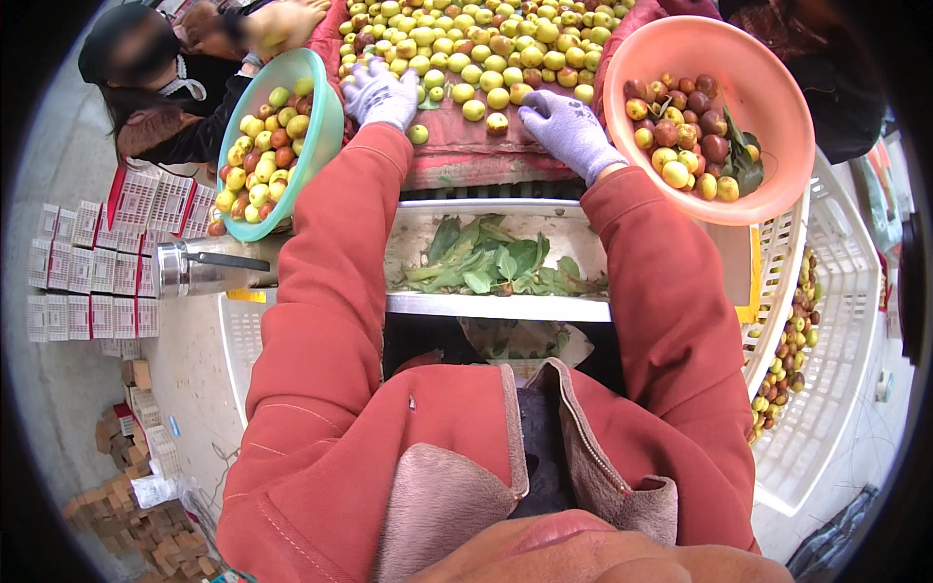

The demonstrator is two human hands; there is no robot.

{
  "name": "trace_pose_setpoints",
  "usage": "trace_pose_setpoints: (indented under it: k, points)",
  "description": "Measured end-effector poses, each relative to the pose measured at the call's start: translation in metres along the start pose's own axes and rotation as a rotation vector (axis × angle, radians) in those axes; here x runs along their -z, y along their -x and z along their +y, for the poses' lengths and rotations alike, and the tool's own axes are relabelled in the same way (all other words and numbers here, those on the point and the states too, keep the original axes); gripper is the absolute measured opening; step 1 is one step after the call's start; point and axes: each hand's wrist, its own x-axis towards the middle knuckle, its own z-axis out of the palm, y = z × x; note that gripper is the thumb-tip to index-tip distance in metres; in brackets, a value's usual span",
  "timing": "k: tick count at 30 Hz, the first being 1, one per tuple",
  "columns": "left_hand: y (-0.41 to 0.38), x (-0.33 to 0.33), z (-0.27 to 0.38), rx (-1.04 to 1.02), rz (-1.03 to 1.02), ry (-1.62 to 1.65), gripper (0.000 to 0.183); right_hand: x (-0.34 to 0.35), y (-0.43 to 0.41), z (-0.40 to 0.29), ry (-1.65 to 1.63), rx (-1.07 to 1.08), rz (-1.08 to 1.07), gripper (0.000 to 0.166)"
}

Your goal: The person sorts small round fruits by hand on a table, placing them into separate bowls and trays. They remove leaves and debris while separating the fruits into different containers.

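Yellow-green and reddish jujubes (503, 45) cover a table lined with red cloth (481, 166). My left hand (380, 93), in a pale lilac glove, rests with spread fingers at the left edge of the fruit, beside a green basin (332, 138) of mixed jujubes. My right hand (568, 131), gloved alike, is at the right of the fruit, its fingers bent near a few loose jujubes; whether it holds one I cannot tell. Right of it sits an orange-pink basin (783, 146) with redder jujubes and dark leaves (745, 157).
Below the cloth, a metal tray (503, 307) holds green leaves (503, 262). A steel flask (211, 268) lies by the green basin. White plastic crates (845, 291), one with jujubes, stand at the right. A person (164, 95) is at upper left, another at upper right.
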Motion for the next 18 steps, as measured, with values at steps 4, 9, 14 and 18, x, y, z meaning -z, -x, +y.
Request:
trace_pose_setpoints:
  k: [4, 9, 14, 18]
  points:
    - [-0.013, -0.013, -0.002, 0.159, -0.255, -0.019, 0.087, -0.004, -0.002, 0.005, 0.021, 0.035, 0.166, 0.044]
    - [0.006, -0.014, 0.026, -0.322, -0.298, -0.101, 0.086, -0.012, -0.007, 0.015, 0.216, 0.039, 0.267, 0.061]
    - [0.04, -0.009, 0.044, -0.716, -0.449, 0.058, 0.081, -0.014, -0.009, 0.02, 0.217, -0.007, 0.283, 0.071]
    - [0.02, -0.003, 0.045, -0.597, -0.212, 0.603, 0.046, -0.012, -0.009, 0.017, 0.172, -0.085, 0.225, 0.069]
